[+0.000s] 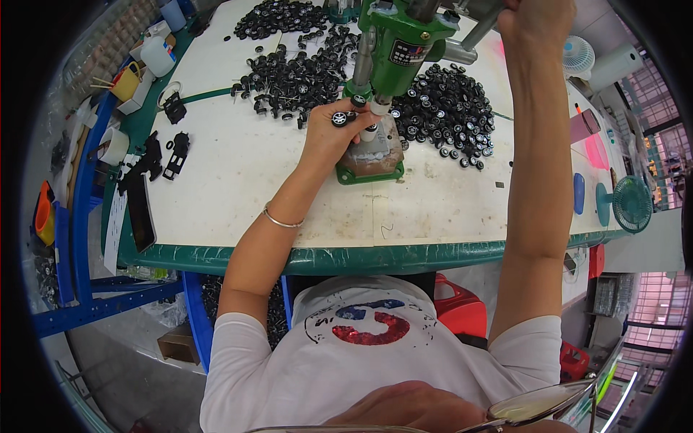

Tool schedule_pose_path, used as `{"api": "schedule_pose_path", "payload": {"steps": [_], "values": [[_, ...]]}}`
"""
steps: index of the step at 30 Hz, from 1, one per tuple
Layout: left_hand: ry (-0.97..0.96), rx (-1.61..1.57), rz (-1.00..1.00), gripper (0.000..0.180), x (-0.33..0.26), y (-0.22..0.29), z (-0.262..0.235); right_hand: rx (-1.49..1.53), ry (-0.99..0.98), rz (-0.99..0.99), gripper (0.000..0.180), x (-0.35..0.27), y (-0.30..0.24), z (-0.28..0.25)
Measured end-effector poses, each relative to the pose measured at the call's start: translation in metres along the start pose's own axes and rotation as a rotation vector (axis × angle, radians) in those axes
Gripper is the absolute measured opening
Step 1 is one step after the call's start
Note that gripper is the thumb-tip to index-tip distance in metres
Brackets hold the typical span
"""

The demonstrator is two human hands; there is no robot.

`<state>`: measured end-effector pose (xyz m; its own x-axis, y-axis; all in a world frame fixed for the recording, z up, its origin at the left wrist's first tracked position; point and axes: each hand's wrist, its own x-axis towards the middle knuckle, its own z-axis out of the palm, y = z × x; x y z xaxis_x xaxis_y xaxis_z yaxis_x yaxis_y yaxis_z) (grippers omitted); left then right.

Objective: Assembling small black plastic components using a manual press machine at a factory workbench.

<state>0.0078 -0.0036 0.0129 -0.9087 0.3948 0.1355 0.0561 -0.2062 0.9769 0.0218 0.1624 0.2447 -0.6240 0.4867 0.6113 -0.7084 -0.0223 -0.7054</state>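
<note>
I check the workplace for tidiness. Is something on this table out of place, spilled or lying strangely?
Nothing looks damaged or spilled. The small black wheels lie in loose heaps around the green press, not in any container. A few black toy-car parts lie scattered apart near the table's left edge.

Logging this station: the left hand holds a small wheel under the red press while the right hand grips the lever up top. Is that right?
Not quite: the press is green, not red, as the head view shows. The left hand does hold a small wheel under it, and the right hand grips the lever up top.
</note>
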Motion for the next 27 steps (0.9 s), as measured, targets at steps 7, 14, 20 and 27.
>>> {"api": "schedule_pose_path", "payload": {"steps": [7, 14, 20, 27], "values": [[0.019, 0.028, 0.014, 0.015, -0.002, 0.001, 0.001, 0.002, -0.059, 0.026, 0.028, 0.005, -0.002, -0.002], [0.014, 0.062, 0.017, 0.013, -0.001, 0.001, 0.001, -0.086, -0.045, 0.062, 0.028, 0.015, 0.007, -0.004], [0.006, 0.066, 0.027, 0.014, -0.002, -0.002, 0.0, 0.157, -0.333, -0.241, 0.029, -0.028, -0.007, -0.034], [-0.047, 0.006, -0.056, 0.02, -0.003, 0.003, 0.001, 0.045, -0.073, -0.343, 0.037, -0.042, -0.001, -0.022]]}}
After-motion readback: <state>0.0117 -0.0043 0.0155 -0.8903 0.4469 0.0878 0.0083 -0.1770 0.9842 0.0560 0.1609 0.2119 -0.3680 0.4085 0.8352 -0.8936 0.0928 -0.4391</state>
